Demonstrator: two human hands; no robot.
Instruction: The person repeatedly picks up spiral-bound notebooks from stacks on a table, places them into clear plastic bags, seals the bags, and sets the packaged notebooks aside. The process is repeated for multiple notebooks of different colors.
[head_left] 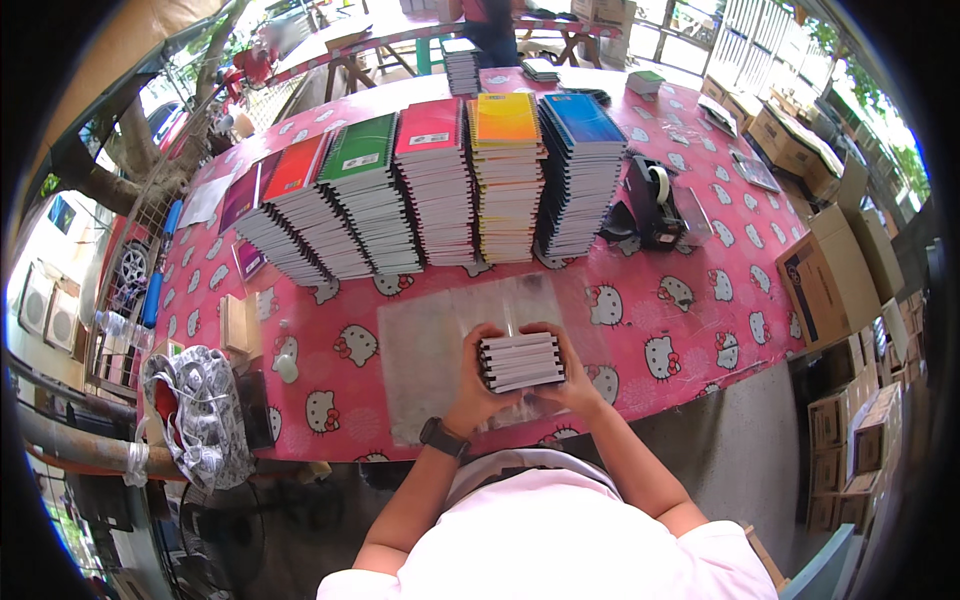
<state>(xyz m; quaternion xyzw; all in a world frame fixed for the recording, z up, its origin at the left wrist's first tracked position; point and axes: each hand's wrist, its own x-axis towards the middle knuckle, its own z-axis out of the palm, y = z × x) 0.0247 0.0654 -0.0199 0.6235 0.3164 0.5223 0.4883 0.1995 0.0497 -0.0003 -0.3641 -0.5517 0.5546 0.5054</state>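
Between my left hand (pixel 474 378) and my right hand (pixel 571 372) is a short stack of spiral notebooks (pixel 521 362), gripped from both sides. Their white page edges and dark bindings face up; the covers cannot be made out. Beneath the hands, clear plastic sheets (pixel 425 345) lie flat on the table. Beyond them stand tall stacks of spiral notebooks in a row, topped from left to right by purple (pixel 243 192), red-orange (pixel 293 168), green (pixel 360 150), pink (pixel 428 126), yellow (pixel 506 118) and blue (pixel 583 122) covers.
A black tape dispenser (pixel 655 212) stands right of the blue stack. The table (pixel 690 340) has a pink patterned cover. An open cardboard box (pixel 835 275) is at the right edge. At left are a patterned cloth bag (pixel 205 420) and a blue rolled item (pixel 155 290).
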